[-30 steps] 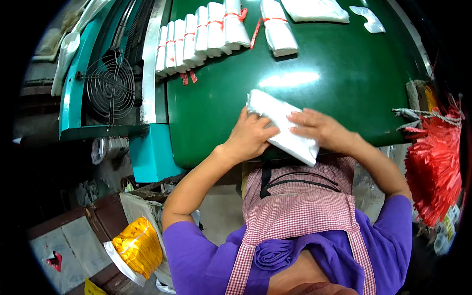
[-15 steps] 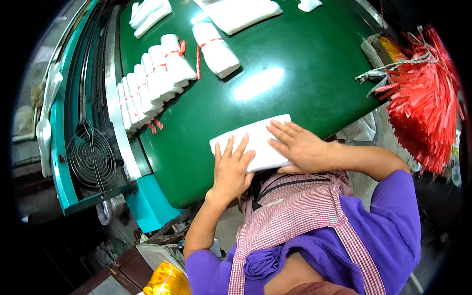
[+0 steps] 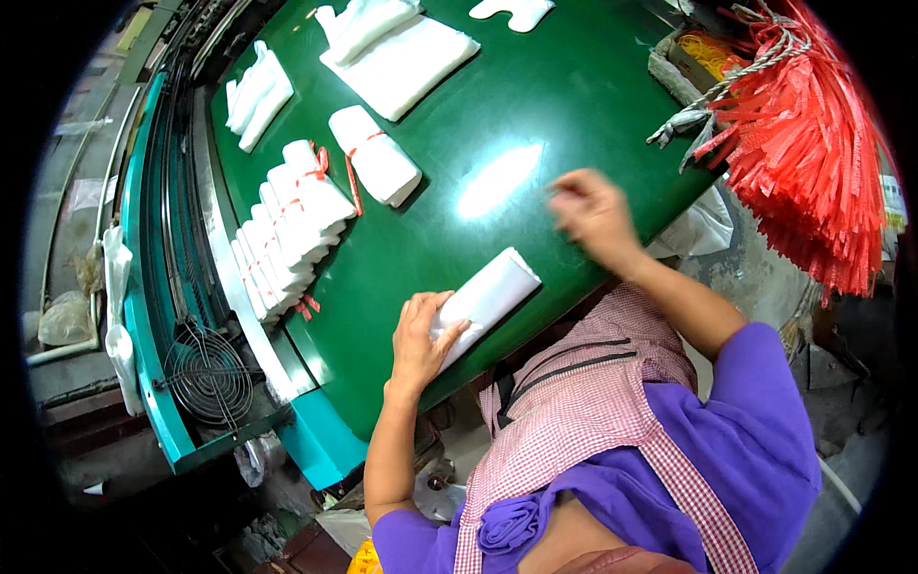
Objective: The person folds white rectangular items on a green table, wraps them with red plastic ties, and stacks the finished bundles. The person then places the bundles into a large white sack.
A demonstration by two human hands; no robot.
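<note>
My left hand (image 3: 418,337) grips the left end of a folded bundle of white plastic bags (image 3: 492,292) near the table's front edge, thumb on top. No tie shows around this bundle. My right hand (image 3: 598,220) is off the bundle, above the green table to its right, blurred by motion; its fingers look bent, and I cannot make out whether anything is in them. Beyond the bundle lies one roll of white bags (image 3: 378,163) tied with a red strip. Several similar tied rolls (image 3: 292,225) lie in a row at the left.
The green table (image 3: 574,105) carries loose white bag stacks (image 3: 406,67) at the far side. A thick bunch of red plastic strips (image 3: 803,172) hangs at the right, bound with grey cord. Along the left runs a teal metal frame (image 3: 320,445) with a round wire guard (image 3: 210,373).
The flat white bundle has been folded narrower and now lies slanted. My right hand has lifted off it and moved up and right; my left hand has closed on its left end.
</note>
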